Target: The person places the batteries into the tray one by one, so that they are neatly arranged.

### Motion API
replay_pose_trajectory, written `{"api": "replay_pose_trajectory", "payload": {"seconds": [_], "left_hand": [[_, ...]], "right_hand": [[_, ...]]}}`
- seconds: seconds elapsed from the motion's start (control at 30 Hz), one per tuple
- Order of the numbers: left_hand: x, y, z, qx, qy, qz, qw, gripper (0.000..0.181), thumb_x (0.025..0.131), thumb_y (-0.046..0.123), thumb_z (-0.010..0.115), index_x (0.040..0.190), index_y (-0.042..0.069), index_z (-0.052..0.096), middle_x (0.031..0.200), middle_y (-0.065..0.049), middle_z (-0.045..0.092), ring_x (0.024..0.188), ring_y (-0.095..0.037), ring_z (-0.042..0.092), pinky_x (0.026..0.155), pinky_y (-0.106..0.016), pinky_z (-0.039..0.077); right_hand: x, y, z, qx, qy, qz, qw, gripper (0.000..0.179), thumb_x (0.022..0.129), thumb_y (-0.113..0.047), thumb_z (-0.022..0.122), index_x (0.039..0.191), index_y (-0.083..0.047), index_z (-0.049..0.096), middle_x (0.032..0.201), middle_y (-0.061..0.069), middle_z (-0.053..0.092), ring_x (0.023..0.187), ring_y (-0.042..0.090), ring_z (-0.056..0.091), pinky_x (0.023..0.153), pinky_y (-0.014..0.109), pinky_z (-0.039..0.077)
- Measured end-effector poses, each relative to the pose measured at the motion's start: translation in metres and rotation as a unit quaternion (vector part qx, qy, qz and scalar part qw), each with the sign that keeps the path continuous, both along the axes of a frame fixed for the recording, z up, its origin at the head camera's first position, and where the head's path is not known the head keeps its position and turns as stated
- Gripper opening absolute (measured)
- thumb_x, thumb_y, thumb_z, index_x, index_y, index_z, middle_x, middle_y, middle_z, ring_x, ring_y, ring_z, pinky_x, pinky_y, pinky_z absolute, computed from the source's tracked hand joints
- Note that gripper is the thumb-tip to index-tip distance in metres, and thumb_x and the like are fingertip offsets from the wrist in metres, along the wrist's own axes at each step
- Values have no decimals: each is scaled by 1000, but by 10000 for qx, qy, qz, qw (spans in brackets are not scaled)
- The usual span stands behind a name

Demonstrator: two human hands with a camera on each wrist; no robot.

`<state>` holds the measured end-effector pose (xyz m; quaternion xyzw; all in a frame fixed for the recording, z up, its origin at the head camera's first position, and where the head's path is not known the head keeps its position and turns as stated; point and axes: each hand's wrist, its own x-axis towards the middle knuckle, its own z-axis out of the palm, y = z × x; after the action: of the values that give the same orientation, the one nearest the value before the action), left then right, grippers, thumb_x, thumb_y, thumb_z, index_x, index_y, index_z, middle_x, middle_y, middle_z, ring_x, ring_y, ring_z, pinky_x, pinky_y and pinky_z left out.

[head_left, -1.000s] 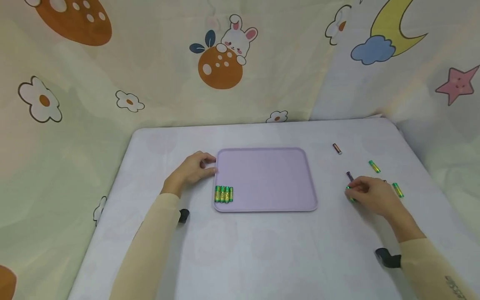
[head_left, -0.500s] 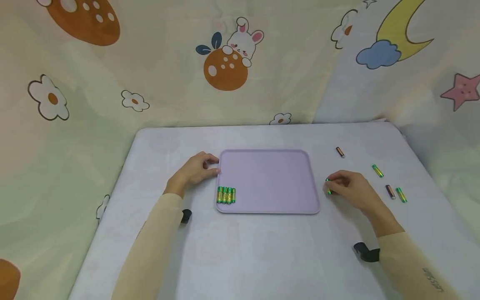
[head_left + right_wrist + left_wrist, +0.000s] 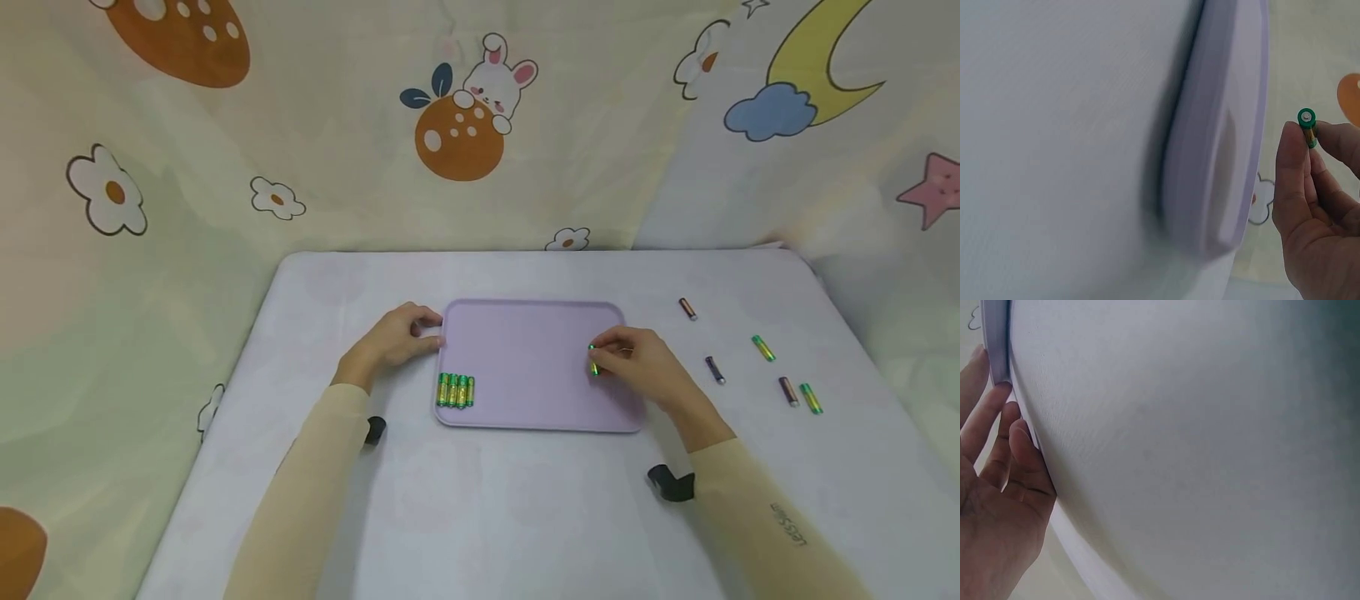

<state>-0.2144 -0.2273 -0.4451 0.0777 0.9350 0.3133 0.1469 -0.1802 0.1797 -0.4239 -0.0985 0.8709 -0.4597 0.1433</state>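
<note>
A green-and-gold battery (image 3: 594, 362) is pinched between the thumb and fingers of my right hand (image 3: 637, 361), above the right part of the lilac tray (image 3: 536, 421). The right wrist view shows this battery (image 3: 1307, 119) end-on, its metal tip towards the camera. My left hand (image 3: 393, 337) has its fingertips at the tray's left edge; in the left wrist view those fingers (image 3: 988, 422) touch the rim, loosely bent around nothing. Several green-and-gold batteries (image 3: 456, 391) stand side by side in a row in the tray's near left corner.
Right of the tray lie a copper-and-black battery (image 3: 687, 309), a dark battery (image 3: 715, 370), a brown battery (image 3: 788, 392) and two green batteries, one farther back (image 3: 763, 347) and one nearer (image 3: 811, 398). A patterned cloth (image 3: 337, 125) hangs behind the white table (image 3: 487, 517).
My right hand has carried the green-and-gold battery leftwards from the loose batteries to over the tray. The left hand stays at the tray's edge. The head view has shifted slightly.
</note>
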Motion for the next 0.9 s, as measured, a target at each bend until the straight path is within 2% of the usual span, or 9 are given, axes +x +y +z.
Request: {"api": "replay_pose_trajectory", "payload": {"seconds": [0.17, 0.4, 0.6, 0.73, 0.9], "left_hand": [[-2, 0, 3, 35, 79, -29, 10000, 47, 94, 36, 75, 136, 17, 64, 126, -7, 58, 110, -27, 50, 95, -43, 43], [0, 0, 2, 28, 15, -46, 10000, 47, 95, 35, 75, 136, 15, 64, 124, -8, 57, 109, -28, 50, 94, -42, 42], [2, -1, -2, 65, 17, -50, 10000, 46, 95, 34, 75, 136, 16, 64, 124, -8, 57, 109, -27, 50, 93, -42, 42], [1, -1, -1, 44, 36, -33, 10000, 46, 95, 35, 75, 136, 17, 64, 124, -8, 57, 109, -27, 50, 93, -43, 43], [0, -2, 0, 32, 61, -67, 10000, 47, 95, 35, 75, 136, 16, 64, 124, -9, 57, 109, -28, 51, 93, -44, 43]], "right_hand": [[-11, -30, 1, -239, 34, 248, 9994, 25, 99, -17, 68, 114, 2, 69, 99, 14, 74, 87, 27, 74, 81, 31, 57], [-13, -70, -6, -194, -37, 409, 9990, 20, 97, -18, 69, 109, -4, 72, 90, 6, 76, 80, 21, 74, 84, 33, 54], [-8, -97, -13, -124, -377, 349, 9986, 17, 94, -20, 71, 104, -6, 72, 86, 3, 75, 74, 17, 74, 79, 31, 54], [-4, -112, -16, -36, -531, 450, 9976, 15, 92, -18, 74, 101, -6, 72, 84, 3, 74, 70, 17, 75, 75, 28, 55], [4, -131, -18, 170, -480, 628, 9967, 11, 91, -17, 75, 95, -7, 72, 77, 0, 72, 65, 14, 72, 69, 26, 53]]}}
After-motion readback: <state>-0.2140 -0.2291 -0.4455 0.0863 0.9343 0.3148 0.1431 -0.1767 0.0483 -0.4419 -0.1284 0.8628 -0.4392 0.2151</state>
